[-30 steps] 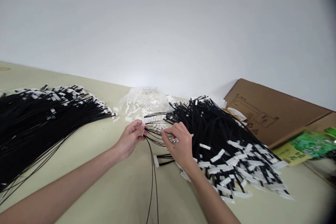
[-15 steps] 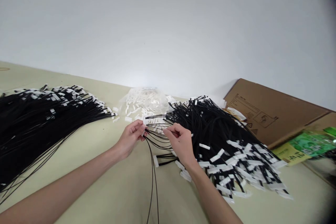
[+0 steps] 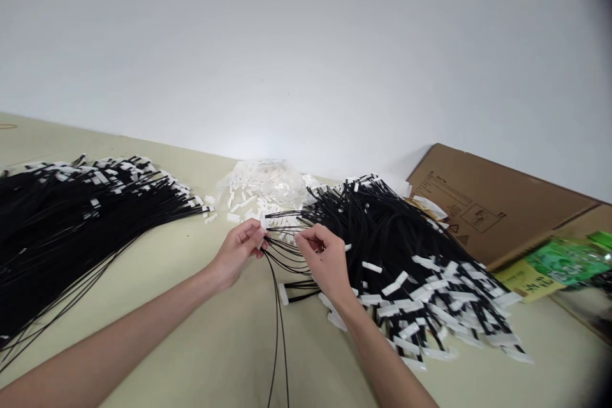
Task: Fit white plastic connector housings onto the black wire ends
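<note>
My left hand [image 3: 238,251] pinches a small white connector [image 3: 261,242] between thumb and fingers. Several thin black wires [image 3: 283,254] run from this connector toward the right, and two more hang down toward the front edge of the view. With thumb and forefinger together, my right hand [image 3: 327,260] grips a black wire at the right end of that strand. Beneath the wires lies a white connector [image 3: 284,294] on a flat black cable. Behind both hands sits a clear plastic bag [image 3: 268,175] with many small white connectors spilling from it.
A large heap of black cables with white ends [image 3: 95,223] covers the left of the table [image 3: 205,344]. To the right lies another heap of black cables [image 3: 382,223] with white connectors. Beyond it are a cardboard box [image 3: 478,197] and a green and yellow packet [image 3: 559,264].
My right hand has shifted slightly left, toward the connector. My left hand keeps its hold on the connector in nearly the same place.
</note>
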Tool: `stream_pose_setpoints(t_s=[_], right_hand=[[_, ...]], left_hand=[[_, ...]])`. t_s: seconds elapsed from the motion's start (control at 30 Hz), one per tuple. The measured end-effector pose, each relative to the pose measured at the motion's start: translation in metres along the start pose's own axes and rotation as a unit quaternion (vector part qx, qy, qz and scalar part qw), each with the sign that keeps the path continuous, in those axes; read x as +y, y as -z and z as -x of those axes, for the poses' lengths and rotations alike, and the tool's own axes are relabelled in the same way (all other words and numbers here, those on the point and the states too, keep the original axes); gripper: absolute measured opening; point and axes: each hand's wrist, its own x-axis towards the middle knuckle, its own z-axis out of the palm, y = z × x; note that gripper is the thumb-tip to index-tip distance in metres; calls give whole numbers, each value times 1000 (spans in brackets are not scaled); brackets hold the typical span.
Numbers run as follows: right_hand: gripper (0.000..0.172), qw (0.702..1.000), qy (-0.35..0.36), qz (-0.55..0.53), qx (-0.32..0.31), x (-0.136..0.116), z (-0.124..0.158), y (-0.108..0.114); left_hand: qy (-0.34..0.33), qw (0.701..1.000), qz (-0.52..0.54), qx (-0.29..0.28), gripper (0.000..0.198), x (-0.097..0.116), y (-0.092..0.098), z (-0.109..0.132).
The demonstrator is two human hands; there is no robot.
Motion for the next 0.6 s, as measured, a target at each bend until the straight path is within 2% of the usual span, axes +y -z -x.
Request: stream_pose_setpoints(t_s=[0.13, 0.27, 0.6], right_hand=[[14, 996, 78, 52, -10, -3, 2, -2], [13, 988, 126, 93, -17, -4, 3, -4], [15, 981, 157, 108, -31, -4, 4, -6]], left_hand=[[8, 1000, 0, -21, 24, 0, -1, 1], [15, 999, -1, -50, 25, 0, -3, 4], [26, 997, -2, -75, 26, 0, -6, 7]])
